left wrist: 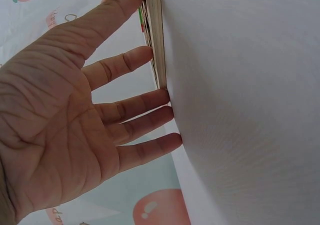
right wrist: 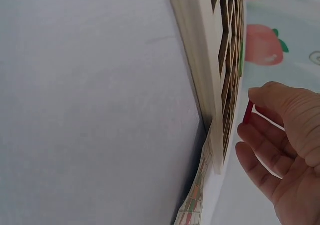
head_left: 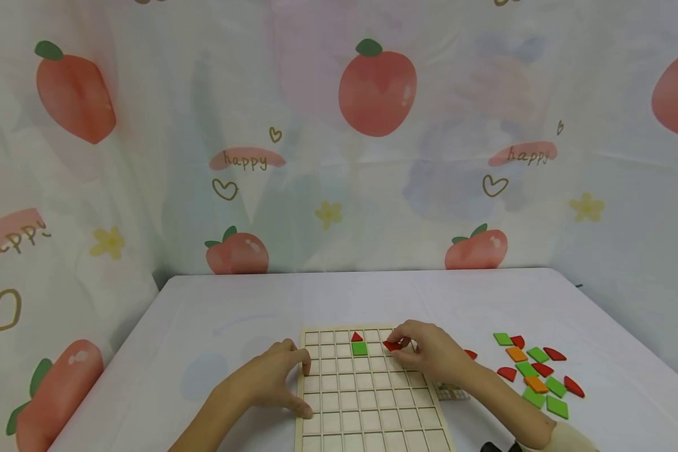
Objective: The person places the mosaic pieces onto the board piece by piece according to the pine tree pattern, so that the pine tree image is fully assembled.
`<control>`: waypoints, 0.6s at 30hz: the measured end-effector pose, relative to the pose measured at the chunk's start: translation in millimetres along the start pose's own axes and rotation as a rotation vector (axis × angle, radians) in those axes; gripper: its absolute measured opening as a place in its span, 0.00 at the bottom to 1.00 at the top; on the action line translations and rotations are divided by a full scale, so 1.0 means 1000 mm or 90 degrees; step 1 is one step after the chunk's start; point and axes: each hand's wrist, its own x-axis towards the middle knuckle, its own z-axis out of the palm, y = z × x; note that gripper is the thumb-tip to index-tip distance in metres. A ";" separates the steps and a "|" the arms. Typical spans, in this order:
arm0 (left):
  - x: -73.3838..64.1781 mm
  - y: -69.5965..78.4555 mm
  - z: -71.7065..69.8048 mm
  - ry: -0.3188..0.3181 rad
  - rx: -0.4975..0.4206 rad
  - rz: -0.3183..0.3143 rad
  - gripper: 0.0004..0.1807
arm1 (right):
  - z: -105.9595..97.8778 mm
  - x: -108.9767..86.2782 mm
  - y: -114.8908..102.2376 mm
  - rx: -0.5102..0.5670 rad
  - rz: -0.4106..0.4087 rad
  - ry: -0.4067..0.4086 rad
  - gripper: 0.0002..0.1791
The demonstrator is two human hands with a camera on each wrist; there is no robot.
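A pale wooden grid board [head_left: 330,400] lies on the table with a green square tile [head_left: 360,348] in one of its cells. Just behind that tile is a red triangular piece [head_left: 356,337]. My left hand [head_left: 265,375] touches the board's left edge with its thumb and fingertips, the fingers fairly straight in the left wrist view. Over the board's far right part, my right hand [head_left: 432,353] pinches a red piece [head_left: 392,345] between thumb and fingers. The right wrist view shows this red piece [right wrist: 248,113] edge-on, above the grid; its full outline is hidden.
Loose green tiles [head_left: 557,407], orange tiles [head_left: 535,384] and red rounded pieces [head_left: 574,387] lie scattered to the right. A printed sheet [head_left: 453,393] sticks out from under the board's right side. A patterned curtain [head_left: 316,207] stands behind the table.
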 end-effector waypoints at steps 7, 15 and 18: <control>0.001 -0.001 0.001 -0.001 0.000 -0.002 0.30 | 0.008 0.012 -0.005 -0.022 0.006 -0.027 0.06; 0.002 -0.002 0.002 -0.002 0.000 -0.001 0.30 | 0.014 0.023 -0.012 -0.047 -0.004 -0.047 0.04; 0.002 -0.002 0.002 -0.001 0.000 0.001 0.30 | 0.016 0.026 -0.015 -0.042 -0.021 -0.049 0.04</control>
